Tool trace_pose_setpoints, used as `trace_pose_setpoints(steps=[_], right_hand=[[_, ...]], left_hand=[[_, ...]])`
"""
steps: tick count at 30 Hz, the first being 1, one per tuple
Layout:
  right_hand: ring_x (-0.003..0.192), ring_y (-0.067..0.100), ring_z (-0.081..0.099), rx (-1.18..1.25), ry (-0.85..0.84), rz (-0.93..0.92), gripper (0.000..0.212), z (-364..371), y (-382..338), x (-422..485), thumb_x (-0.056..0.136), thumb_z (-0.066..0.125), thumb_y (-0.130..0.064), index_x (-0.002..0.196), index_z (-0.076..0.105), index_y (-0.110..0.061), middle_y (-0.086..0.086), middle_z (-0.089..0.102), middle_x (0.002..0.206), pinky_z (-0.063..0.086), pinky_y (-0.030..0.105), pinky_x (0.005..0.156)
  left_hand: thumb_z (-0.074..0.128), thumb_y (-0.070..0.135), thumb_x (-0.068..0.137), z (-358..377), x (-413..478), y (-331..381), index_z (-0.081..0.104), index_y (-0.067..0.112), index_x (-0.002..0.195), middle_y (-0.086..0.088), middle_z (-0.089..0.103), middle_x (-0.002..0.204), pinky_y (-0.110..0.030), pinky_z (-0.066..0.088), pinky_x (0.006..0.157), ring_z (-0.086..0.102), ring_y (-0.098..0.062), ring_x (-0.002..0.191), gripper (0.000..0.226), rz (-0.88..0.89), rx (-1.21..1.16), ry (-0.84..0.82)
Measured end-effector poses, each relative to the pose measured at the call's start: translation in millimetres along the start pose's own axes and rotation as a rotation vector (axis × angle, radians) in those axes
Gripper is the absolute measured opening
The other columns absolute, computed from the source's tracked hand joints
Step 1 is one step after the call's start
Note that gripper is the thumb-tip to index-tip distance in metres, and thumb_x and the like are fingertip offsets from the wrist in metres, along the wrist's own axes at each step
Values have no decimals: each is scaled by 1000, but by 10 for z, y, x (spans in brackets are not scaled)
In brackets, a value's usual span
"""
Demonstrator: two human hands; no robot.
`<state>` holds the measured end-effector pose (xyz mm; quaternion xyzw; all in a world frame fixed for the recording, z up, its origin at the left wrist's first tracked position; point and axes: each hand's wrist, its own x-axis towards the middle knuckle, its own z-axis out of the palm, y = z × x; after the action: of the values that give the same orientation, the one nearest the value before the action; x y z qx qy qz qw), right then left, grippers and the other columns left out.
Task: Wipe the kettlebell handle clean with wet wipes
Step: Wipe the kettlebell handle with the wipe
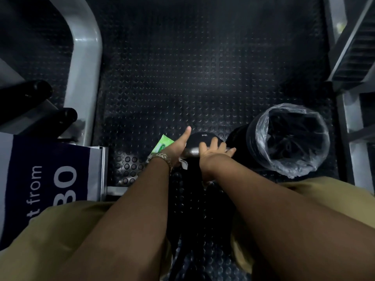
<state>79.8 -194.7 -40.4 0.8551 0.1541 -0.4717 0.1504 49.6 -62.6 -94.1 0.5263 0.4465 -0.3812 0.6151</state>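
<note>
Two grips are meeting at the black kettlebell [199,137] sitting on the studded floor [182,78]: the right grip [213,154] is lying spread over its handle [191,152]; the left grip [177,149] is hiding its fingers, perhaps pinching a white wipe [184,164].

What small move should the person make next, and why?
Probably slide the left hand with the white wet wipe rightward along the silver metal handle: the wipe peeks out at its left end, while the right hand rests on the black round kettlebell.
</note>
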Motion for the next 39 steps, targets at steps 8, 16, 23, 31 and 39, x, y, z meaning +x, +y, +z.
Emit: trace_pose_setpoints(steps=[8,16,23,31,39], right_hand=[[146,45,16,-3,4,-9,126,-2,5,-23,61,96,-28,153,11,-28,16,4,158,14,74,117],[147,47,14,-15,-3,-11,132,-11,15,-19,60,98,-32,155,6,-28,18,1,160,14,75,117],[146,45,16,-13,-1,-6,130,-5,5,-27,59,98,-31,153,9,-29,17,3,157,15,74,117],[146,46,15,-7,-3,-16,131,-18,12,-38,59,99,-36,154,8,-29,17,3,157,15,75,117],[145,45,17,-2,1,-12,129,3,10,-24,59,98,-34,152,9,-29,16,5,155,14,75,117]], left_hand=[[34,98,74,-233,-195,223,62,-18,105,-28,67,85,-37,55,86,70,-31,80,123,-39,196,-232],[53,107,42,9,-17,171,57,19,136,-5,66,132,-41,48,102,66,-22,112,130,-29,228,-44],[52,105,50,-181,-83,206,57,-6,127,-24,65,117,-42,55,93,69,-35,95,135,-58,166,-246],[49,105,52,-25,-190,351,44,18,143,-15,68,131,-51,50,106,67,-31,117,126,-9,323,-114],[43,108,52,-209,-394,425,52,-8,141,-26,69,120,-43,56,95,69,-36,103,146,-80,327,-251]])
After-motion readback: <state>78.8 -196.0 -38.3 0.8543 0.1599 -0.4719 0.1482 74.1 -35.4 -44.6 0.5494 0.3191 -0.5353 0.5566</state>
